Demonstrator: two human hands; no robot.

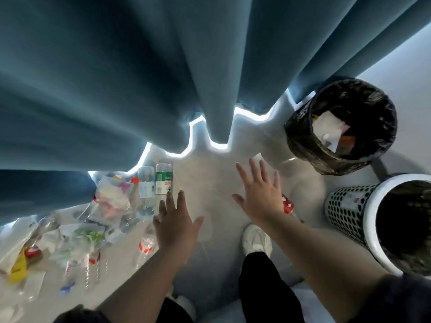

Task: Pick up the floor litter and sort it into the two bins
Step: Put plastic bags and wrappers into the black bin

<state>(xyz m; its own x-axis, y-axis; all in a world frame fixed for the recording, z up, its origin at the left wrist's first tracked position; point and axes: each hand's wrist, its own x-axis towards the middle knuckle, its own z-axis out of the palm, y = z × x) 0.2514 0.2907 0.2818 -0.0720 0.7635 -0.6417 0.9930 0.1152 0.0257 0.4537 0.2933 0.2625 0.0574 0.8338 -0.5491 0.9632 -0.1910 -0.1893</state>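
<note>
Head view: my left hand (173,226) and right hand (261,197) hover palm-down, fingers spread, holding nothing. A green-labelled bottle (163,180) lies just beyond my left fingertips, its print too blurred to read. Litter (93,220) lies on my left; the black-lined bin (300,136) and white bin (345,210) stand on my right.

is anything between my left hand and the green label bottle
Nothing visible does. The open left hand has its fingertips right at the near end of the green-label bottle, with no other litter showing between them.
</note>
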